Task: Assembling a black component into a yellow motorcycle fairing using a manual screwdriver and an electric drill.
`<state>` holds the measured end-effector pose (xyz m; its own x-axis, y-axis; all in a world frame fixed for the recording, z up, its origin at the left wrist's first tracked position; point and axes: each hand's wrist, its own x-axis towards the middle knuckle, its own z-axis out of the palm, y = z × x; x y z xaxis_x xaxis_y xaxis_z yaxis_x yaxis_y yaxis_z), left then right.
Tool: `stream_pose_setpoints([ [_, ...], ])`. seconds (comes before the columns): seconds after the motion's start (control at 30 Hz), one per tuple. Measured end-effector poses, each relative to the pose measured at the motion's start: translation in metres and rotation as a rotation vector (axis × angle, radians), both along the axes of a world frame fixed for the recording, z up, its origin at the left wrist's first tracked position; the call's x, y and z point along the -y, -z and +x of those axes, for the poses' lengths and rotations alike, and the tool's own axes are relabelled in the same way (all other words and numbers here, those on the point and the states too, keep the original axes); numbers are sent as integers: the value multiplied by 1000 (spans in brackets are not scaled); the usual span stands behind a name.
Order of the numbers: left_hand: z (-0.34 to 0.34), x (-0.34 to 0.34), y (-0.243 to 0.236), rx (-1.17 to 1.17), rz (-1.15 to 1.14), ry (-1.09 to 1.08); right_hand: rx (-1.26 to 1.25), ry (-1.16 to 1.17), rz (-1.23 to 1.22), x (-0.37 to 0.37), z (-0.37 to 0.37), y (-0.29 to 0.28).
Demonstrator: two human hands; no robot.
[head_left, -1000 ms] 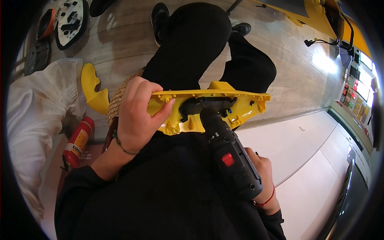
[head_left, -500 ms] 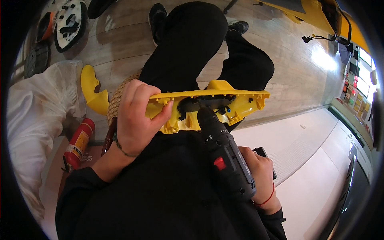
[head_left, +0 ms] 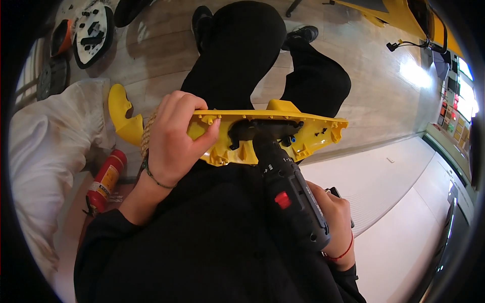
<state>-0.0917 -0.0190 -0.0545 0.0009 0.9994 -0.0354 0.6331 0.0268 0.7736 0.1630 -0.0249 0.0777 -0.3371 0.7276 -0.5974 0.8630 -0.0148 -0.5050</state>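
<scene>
My left hand (head_left: 178, 136) grips the left end of a yellow plastic panel (head_left: 316, 135), its thumb on the inner face and its fingers over the upper edge. The panel rests across my lap, its ribbed inside toward me. A dark bracket-like part (head_left: 268, 127) lies against that inner face. My right hand (head_left: 331, 219) is closed round the grip of a black cordless drill (head_left: 295, 199) with a red button on top. The drill's front end points at the dark part; its bit and the contact point are hidden from me.
On the left are a red fire extinguisher (head_left: 107, 178), a curved yellow piece (head_left: 123, 115) and white draped sheeting (head_left: 55, 136). A white tray of small black parts (head_left: 92, 38) lies farther off. A white slab (head_left: 369, 171) is at right; yellow bodywork with a dangling cable (head_left: 404, 45) stands at upper right.
The whole view has shifted slightly, so the scene sits a little farther right. Both hands keep their holds on the panel and the drill, which stays pointed at the dark part.
</scene>
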Motion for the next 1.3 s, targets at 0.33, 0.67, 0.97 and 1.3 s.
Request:
stream_pose_setpoints([
  [0.33, 1, -29, 3, -18, -159, 73, 189, -238, 159, -18, -4, 2],
  [0.67, 13, -40, 5, 68, -370, 48, -85, 76, 42, -7, 22, 20],
  [0.97, 14, -42, -7, 2, -308, 115, 131, -308, 62, -44, 28, 4],
  [1.3, 25, -46, -15, 6, -445, 165, -80, 142, -82, -21, 38, 15],
])
